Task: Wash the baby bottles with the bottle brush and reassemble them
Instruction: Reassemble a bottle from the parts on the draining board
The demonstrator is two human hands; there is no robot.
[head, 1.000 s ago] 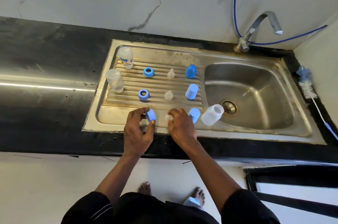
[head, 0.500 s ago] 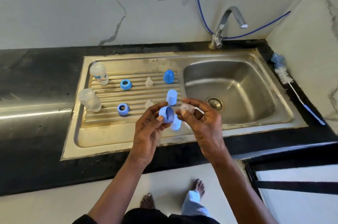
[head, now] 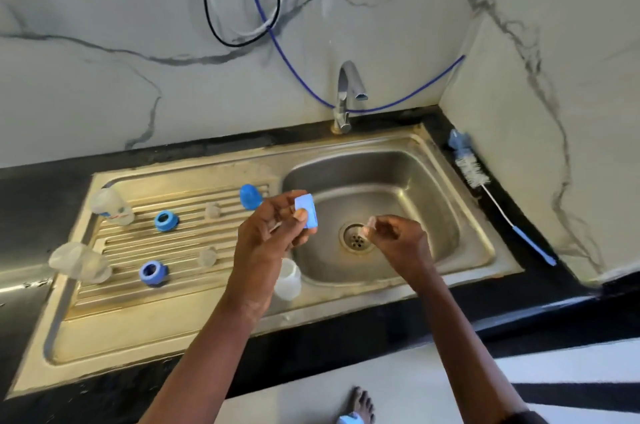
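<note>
Now the whole action has shifted over the sink (head: 437,216), set in the black worktop (head: 31,197). A second ago both hands were down at the sink's near left edge picking parts off the draining board. They are now raised above the basin. The left hand (head: 266,243) is over the basin's left rim, fingers and thumb pinching a light blue screw ring (head: 307,211). The right hand (head: 401,243) hangs above the sink's drain, fingertips pinching a clear teat (head: 367,227). Half a second ago ring and teat were almost touching; they are now apart. An open white bottle (head: 287,280) stands at the basin's near left corner. Two clear bottles (head: 110,207) lie at the sink's far left end, beside two darker blue rings (head: 166,220), two more teats (head: 212,210) and a dark blue cap (head: 251,196) on the board. The bottle brush (head: 483,188) lies on the worktop just right of the sink, untouched, and no water shows at the tap (head: 349,91). I judge that one set has been carried to the basin for washing. Scrubbing has not begun, and the brush and water must come first.
</note>
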